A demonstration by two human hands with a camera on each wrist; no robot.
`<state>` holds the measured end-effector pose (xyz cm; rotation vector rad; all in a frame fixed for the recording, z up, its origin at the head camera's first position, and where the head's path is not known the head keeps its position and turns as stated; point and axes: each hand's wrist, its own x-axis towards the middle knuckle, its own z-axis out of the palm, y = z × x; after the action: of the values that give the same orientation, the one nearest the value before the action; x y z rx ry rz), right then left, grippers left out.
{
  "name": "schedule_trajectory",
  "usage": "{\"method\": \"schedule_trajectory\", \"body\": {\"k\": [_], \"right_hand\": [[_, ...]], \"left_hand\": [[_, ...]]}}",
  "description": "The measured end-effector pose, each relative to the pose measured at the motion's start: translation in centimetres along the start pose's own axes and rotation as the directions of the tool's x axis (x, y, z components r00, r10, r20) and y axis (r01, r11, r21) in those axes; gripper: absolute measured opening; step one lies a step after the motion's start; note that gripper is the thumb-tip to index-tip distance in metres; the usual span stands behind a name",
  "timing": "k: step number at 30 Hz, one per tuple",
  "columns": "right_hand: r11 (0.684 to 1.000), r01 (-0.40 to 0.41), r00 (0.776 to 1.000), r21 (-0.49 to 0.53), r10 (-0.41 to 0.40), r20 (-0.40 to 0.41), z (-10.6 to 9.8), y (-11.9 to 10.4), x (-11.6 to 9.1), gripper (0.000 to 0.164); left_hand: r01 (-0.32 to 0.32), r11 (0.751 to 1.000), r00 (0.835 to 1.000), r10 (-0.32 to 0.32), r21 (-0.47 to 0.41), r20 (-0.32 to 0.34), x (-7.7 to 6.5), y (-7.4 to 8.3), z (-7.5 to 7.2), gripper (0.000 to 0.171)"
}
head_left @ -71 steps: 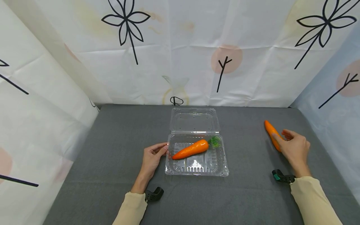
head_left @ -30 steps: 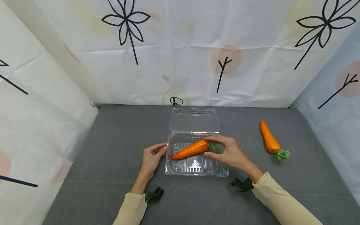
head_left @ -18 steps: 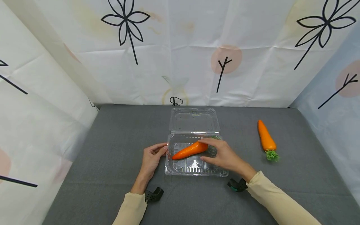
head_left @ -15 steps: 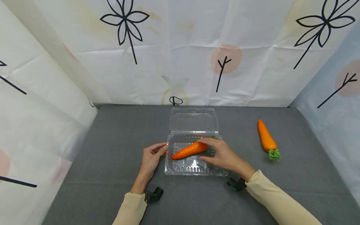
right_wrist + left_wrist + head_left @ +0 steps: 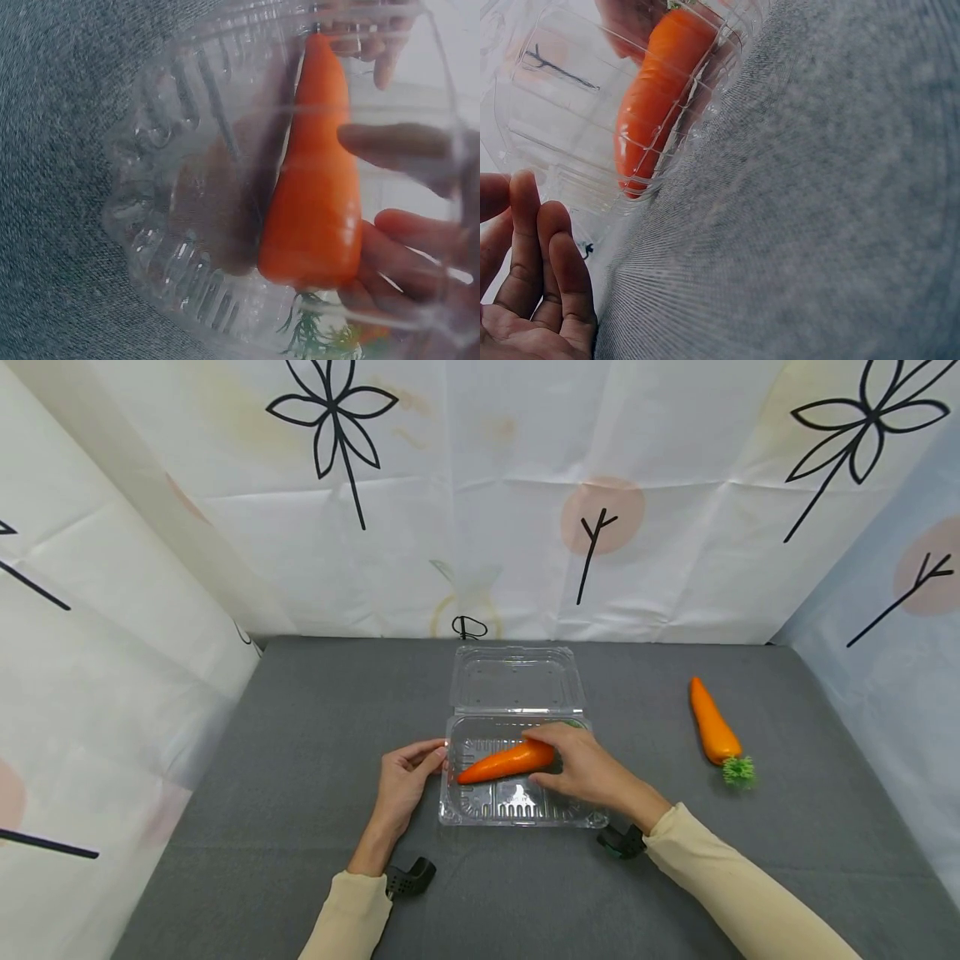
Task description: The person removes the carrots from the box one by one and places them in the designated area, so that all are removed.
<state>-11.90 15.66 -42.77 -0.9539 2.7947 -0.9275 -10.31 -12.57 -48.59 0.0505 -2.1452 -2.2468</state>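
Observation:
An orange carrot [image 5: 495,765] lies in a clear plastic clamshell container [image 5: 480,810], whose lid [image 5: 517,683] is folded back. My left hand [image 5: 401,783] pinches the container's left rim between thumb and fingertips. My right hand [image 5: 583,767] reaches over the container's right side and grips the carrot's thick end, hiding most of its green top. In the right wrist view, thumb and fingers show either side of the carrot [image 5: 315,187] through the clear plastic. The left wrist view shows the carrot's tip pointing toward my left hand [image 5: 544,274].
A second carrot [image 5: 714,727] with a green leafy top lies on the grey cloth [image 5: 315,710] to the right. White patterned curtains [image 5: 495,485] stand behind and at both sides of the surface.
My right hand has left the second carrot, which then rolled slightly, and has come left into the container, its fingers closing round the carrot there. My left hand has stayed put.

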Motion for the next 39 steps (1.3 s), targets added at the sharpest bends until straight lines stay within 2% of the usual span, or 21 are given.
{"method": "schedule_trajectory", "body": {"k": [12, 17, 20, 25, 30, 34, 39], "right_hand": [[0.992, 0.007, 0.99, -0.126, 0.011, 0.142, 0.4, 0.2, 0.1, 0.058], [0.987, 0.032, 0.988, -0.158, -0.008, 0.152, 0.6, 0.2, 0.0, 0.053], [0.99, 0.033, 0.991, -0.136, -0.015, 0.135, 0.6, 0.2, -0.1, 0.051], [1.0, 0.019, 0.996, 0.006, -0.019, 0.09, 0.2, 0.3, -0.2, 0.05], [0.992, 0.024, 1.0, 0.123, -0.026, 0.014, 0.0, 0.3, -0.4, 0.05], [0.981, 0.062, 0.995, 0.185, -0.046, -0.089, -0.4, 0.1, -0.7, 0.053], [0.969, 0.088, 0.969, 0.233, -0.028, -0.247, -1.0, 0.1, -1.0, 0.052]], "left_hand": [[0.005, 1.0, 1.0, -0.005, 0.001, 0.008, 0.0, 0.1, 0.0, 0.018], [0.007, 1.0, 1.0, -0.007, -0.001, 0.008, 0.0, 0.1, 0.0, 0.019], [0.005, 1.0, 1.0, -0.005, -0.005, 0.008, 0.0, 0.0, -0.1, 0.018], [-0.005, 1.0, 1.0, 0.005, -0.013, 0.012, 0.1, -0.1, 0.0, 0.019], [-0.009, 1.0, 1.0, 0.009, -0.021, 0.012, 0.1, -0.1, 0.0, 0.018], [-0.006, 0.999, 1.0, 0.006, -0.031, 0.01, 0.1, -0.1, 0.0, 0.018], [-0.012, 1.0, 1.0, 0.013, -0.029, 0.008, 0.0, 0.0, 0.0, 0.018]]}}
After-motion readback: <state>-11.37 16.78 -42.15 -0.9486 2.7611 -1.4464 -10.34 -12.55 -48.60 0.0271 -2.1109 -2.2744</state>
